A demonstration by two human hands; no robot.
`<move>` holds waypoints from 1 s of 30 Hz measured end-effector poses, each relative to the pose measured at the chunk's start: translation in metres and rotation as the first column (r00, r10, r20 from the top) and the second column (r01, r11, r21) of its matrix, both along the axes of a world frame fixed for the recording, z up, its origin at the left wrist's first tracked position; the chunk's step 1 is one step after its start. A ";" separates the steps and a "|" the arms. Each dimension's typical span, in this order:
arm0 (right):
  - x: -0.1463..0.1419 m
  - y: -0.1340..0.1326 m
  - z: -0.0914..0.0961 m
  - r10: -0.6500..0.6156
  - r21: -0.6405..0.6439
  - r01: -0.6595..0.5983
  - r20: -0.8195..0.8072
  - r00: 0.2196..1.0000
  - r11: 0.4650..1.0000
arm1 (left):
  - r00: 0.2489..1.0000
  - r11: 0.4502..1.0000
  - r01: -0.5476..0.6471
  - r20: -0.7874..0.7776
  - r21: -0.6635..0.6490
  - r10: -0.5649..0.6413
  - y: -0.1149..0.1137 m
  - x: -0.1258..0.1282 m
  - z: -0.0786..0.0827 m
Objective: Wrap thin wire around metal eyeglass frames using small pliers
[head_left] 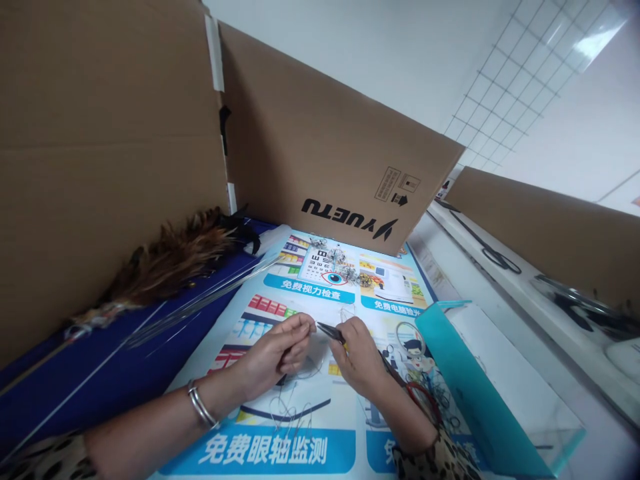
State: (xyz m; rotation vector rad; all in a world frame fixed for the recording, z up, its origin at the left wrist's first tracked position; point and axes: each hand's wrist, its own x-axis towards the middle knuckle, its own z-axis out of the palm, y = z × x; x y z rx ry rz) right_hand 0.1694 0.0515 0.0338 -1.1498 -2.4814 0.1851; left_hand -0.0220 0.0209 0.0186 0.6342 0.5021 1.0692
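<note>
Left hand point(293, 343) and right hand point(359, 353) face each other above the printed sheet point(361, 413), nearly tip to tip; sweep recorded from the left. Well out to the left hand's left, a bundle of long wires point(185, 317) slants over the blue tabletop point(150, 373); best left lying clear of that forearm so nothing snags. Left hand itself: thumb against forefinger in a narrow pinch, other fingers curled in. Whether a fine wire sits in the pinch is too small to tell; if so, a firm hold right at the working end should limit bending and twist. Below that hand, toward the wearer, lie loose bent wires point(291, 408); lifting the wrist a little ought to avoid dragging them. Just right of the pinch: dark pointed tip of the pliers point(331, 332), aimed at the left fingertips with only a slight gap. Advisable to bring the tip in along the line of the pinch, grip lightly first, then squeeze, keeping skin out from between the jaws. Beyond both hands, small wire tangles point(349, 273) rest on the sheet, well apart from the work. Right hand: fingers wrapped around the pliers, holding them low and level; turning from the wrist would probably give finer control than moving the whole arm. Beside the right forearm, a red-handled tool point(417, 387) and a wire heap point(440, 393); elbow room is tight there. Farther right of that hand, a teal-walled box point(477, 400).
</note>
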 end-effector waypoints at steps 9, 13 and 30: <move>-0.001 0.000 0.000 -0.027 0.010 0.026 0.023 0.999 1.000 | 1.000 1.000 0.013 -0.019 -0.004 -0.013 -0.001 0.001 -0.001; 0.000 0.000 -0.002 -0.040 0.018 0.039 0.048 0.998 0.999 | 1.000 1.000 0.009 -0.024 -0.001 -0.009 -0.001 0.001 -0.001; -0.002 0.001 -0.005 -0.115 0.145 0.081 0.245 0.963 0.986 | 1.000 0.998 0.023 -0.002 -0.061 -0.023 -0.003 0.003 0.000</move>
